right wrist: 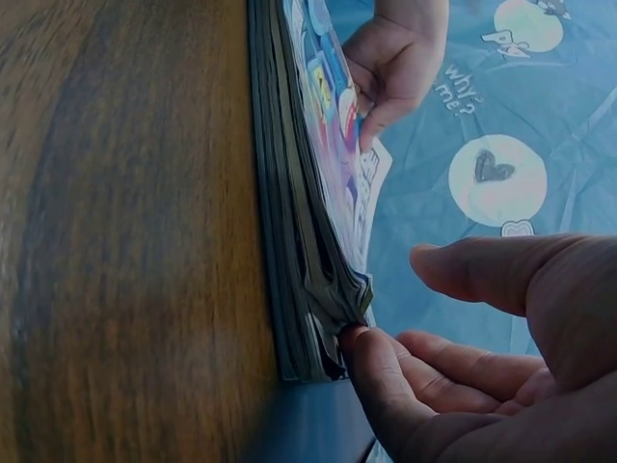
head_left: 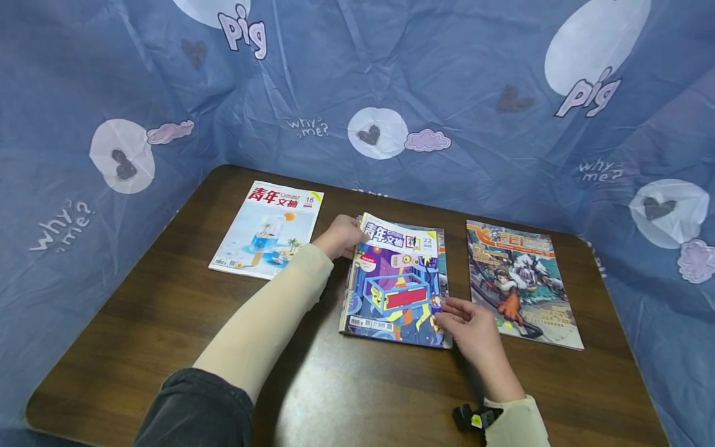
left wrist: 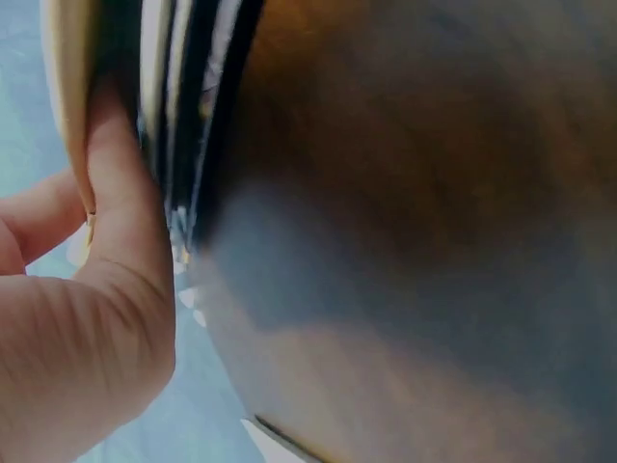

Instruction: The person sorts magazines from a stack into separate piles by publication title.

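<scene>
A magazine with a purple and blue cover lies on top of a stack of magazines in the middle of the table. At its upper left edge my left hand pinches it, thumb over the cover; the left wrist view shows a finger under it, between it and the magazines below. My right hand is at the stack's lower right side. In the right wrist view its fingertips touch the page edges, while the thumb stands apart from the cover.
A magazine with a pale blue cover lies at the back left of the brown table. Right of the stack lies a comic-style magazine. Blue printed cloth hangs behind and at both sides.
</scene>
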A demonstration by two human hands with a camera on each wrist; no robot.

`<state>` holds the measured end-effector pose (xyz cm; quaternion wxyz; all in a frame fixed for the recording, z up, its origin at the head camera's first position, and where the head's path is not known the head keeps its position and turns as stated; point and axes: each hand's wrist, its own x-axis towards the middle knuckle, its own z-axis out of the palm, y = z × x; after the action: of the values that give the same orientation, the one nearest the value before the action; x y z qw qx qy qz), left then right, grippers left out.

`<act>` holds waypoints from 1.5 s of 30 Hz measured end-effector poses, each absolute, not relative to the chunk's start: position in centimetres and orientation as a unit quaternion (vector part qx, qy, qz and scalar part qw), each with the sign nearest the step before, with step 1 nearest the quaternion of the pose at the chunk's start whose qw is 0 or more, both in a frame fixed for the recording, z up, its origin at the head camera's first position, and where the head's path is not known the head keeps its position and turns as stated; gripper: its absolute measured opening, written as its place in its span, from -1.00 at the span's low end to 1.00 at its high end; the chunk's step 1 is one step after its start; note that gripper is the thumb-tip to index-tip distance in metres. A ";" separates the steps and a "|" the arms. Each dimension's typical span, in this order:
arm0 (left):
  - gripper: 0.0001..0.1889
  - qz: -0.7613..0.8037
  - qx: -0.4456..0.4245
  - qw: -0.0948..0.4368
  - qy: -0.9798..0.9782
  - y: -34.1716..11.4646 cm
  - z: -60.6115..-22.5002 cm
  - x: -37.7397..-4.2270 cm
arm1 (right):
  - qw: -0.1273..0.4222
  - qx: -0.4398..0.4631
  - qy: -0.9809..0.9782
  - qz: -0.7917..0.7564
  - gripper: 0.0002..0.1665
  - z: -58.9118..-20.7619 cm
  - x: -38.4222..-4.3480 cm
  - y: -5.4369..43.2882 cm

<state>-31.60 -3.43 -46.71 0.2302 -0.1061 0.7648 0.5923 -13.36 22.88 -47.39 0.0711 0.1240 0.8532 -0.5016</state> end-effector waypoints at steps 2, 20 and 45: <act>-0.62 0.601 -0.114 0.225 0.758 -3.5 -46.9 -31.5 | 0.072 0.125 0.854 -0.500 -0.42 -47.4 -13.4 22.8; -0.66 0.675 -0.128 0.238 0.687 -4.7 -46.4 -30.5 | 0.095 0.145 0.838 -0.518 -0.23 -47.2 -13.9 23.1; -0.77 0.674 -0.114 0.231 0.692 -8.5 -44.7 -28.4 | 0.151 0.115 0.756 -0.626 -0.61 -46.8 -13.3 20.9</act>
<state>-28.44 -8.52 -44.74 0.2310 -0.1140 0.6924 0.6740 -13.29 20.92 -46.78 0.1513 0.1152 0.7562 -0.6261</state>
